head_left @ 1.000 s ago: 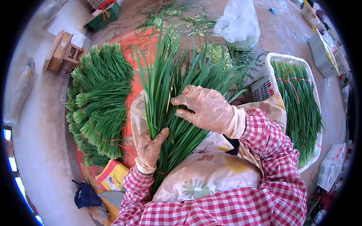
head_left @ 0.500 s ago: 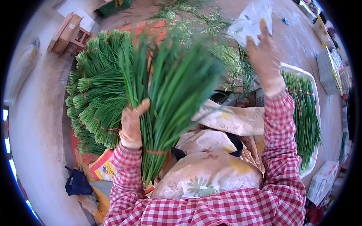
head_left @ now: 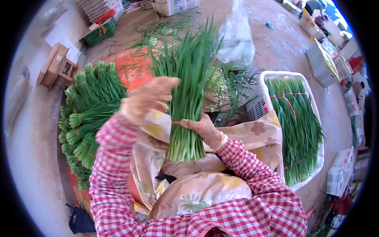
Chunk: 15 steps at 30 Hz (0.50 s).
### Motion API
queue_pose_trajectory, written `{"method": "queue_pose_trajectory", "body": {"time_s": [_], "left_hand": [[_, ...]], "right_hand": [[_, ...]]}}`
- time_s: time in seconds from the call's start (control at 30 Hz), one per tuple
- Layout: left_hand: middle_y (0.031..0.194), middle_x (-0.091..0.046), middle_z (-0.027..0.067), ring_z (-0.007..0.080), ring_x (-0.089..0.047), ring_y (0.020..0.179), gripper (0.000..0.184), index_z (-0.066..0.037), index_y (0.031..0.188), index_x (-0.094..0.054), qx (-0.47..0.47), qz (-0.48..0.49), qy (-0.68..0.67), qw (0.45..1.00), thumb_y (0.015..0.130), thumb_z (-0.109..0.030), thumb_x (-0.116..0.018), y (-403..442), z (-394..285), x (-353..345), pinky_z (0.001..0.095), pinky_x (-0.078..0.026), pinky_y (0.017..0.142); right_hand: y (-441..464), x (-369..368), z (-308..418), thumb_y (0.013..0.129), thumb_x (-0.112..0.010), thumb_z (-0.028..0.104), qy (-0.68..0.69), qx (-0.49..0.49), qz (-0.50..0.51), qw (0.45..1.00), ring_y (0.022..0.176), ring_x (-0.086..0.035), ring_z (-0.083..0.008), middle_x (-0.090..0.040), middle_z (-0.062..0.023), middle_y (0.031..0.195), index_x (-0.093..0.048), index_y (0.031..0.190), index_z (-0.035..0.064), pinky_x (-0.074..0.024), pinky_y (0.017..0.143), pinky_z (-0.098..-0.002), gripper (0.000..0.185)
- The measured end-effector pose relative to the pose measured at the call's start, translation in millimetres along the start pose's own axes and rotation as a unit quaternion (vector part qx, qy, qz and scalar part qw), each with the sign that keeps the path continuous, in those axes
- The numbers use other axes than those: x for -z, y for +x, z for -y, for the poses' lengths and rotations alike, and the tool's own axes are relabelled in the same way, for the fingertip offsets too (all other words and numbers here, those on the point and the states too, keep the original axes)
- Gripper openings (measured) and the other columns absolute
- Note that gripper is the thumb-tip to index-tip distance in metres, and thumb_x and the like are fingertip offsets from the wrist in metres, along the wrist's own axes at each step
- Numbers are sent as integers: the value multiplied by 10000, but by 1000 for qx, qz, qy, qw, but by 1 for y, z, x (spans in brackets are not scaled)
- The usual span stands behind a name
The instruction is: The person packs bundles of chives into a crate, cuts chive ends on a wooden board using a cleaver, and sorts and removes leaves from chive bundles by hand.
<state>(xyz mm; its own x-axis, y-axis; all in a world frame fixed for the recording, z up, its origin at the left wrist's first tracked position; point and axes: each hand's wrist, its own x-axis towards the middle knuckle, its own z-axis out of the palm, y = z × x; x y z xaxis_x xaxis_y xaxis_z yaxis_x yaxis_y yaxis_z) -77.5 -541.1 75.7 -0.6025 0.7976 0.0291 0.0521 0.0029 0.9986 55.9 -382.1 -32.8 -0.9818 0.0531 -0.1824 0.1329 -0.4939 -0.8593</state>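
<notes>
A bundle of green garlic chives (head_left: 187, 87) stands nearly upright in front of me, leaf tips up and pale cut ends down, with a red band round its lower part. My gloved right hand (head_left: 206, 131) grips it at the band, thumb across the front. My gloved left hand (head_left: 148, 98) is at the bundle's left side, fingers apart and slightly blurred; whether it touches the leaves I cannot tell. Below is the floral apron (head_left: 213, 189) over my lap.
Banded chive bundles (head_left: 89, 114) are stacked on the left. To the right a white crate (head_left: 321, 154) holds more bundles. Loose trimmings (head_left: 233, 87) and a clear plastic bag (head_left: 237, 39) lie ahead. A wooden stool (head_left: 59, 65) and a green crate (head_left: 103, 33) stand at the far left.
My right hand has come down from the upper right onto the bundle's band. My left hand has let go and risen beside the leaves. The bundle is now upright and nearer the middle.
</notes>
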Motion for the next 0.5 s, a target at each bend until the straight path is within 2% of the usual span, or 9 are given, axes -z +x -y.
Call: {"method": "queue_pose_trajectory", "body": {"time_s": [0.1,0.13,0.17,0.2,0.33,0.4,0.43,0.47,0.5], "left_hand": [[1001,-668,172,237,-653,906,597,34,1212,-539,-36,15,-125,991,946,-482,-399,-10,1,37,297,-530,748],[965,-673,172,237,-659,815,596,33,1232,-533,36,83,-188,978,954,-475,-391,-19,29,65,299,-534,678],[761,-648,157,253,-632,636,509,-15,860,-552,122,-3,-138,983,960,-484,-381,-28,30,45,340,-530,590],[558,-623,141,270,-604,457,674,-63,487,-571,212,-85,-101,968,965,-493,-371,-37,32,24,381,-526,502],[1036,-633,184,297,-623,934,372,-55,1220,-524,-46,-13,283,958,979,-319,-419,-33,127,-15,404,-502,853],[1171,-604,171,298,-592,1057,437,-73,1353,-438,-19,32,225,974,972,-288,-446,-8,132,-23,412,-479,918],[1163,-615,136,273,-590,1066,385,-51,1243,-518,-17,-55,-86,995,968,-312,-449,-2,103,-47,392,-480,915],[1155,-625,102,248,-587,1075,378,-29,1134,-598,-12,-140,-390,910,965,-335,-453,1,88,-58,372,-480,912],[1085,-654,85,239,-624,983,368,-34,1137,-593,31,-122,-469,874,953,-334,-484,6,88,-55,371,-501,888]], "right_hand": [[-4,40,-2,791,-744,245,125,-34,32,991,874,-647,-147,-649,-63,1001,-580,1120,11,-544,790,-300,436],[-5,48,-2,799,-734,255,170,-64,58,982,859,-655,-151,-652,-67,1001,-576,1117,6,-554,775,-302,433],[-6,51,-3,809,-720,271,175,-65,58,981,824,-665,-152,-657,-75,992,-570,1115,-7,-567,750,-305,440],[-7,50,-2,809,-720,271,177,-62,57,981,824,-665,-152,-657,-75,992,-570,1115,-7,-567,750,-305,440],[0,42,-11,789,-736,306,187,-59,106,975,858,-659,-155,-647,-80,1022,-542,1162,-12,-558,782,-308,528],[-2,30,-2,775,-740,354,194,-40,153,968,887,-653,-163,-633,-88,1066,-517,1205,-12,-545,821,-316,608],[-1,27,-3,773,-733,386,176,-36,171,969,916,-649,-171,-626,-92,1086,-503,1228,-15,-532,850,-320,649],[-2,27,-2,780,-725,409,168,-45,178,969,937,-643,-174,-627,-98,1092,-511,1222,-23,-524,861,-329,654],[-3,26,3,785,-725,405,154,-76,196,966,944,-640,-175,-626,-102,1101,-518,1219,-23,-522,859,-333,645]]}}
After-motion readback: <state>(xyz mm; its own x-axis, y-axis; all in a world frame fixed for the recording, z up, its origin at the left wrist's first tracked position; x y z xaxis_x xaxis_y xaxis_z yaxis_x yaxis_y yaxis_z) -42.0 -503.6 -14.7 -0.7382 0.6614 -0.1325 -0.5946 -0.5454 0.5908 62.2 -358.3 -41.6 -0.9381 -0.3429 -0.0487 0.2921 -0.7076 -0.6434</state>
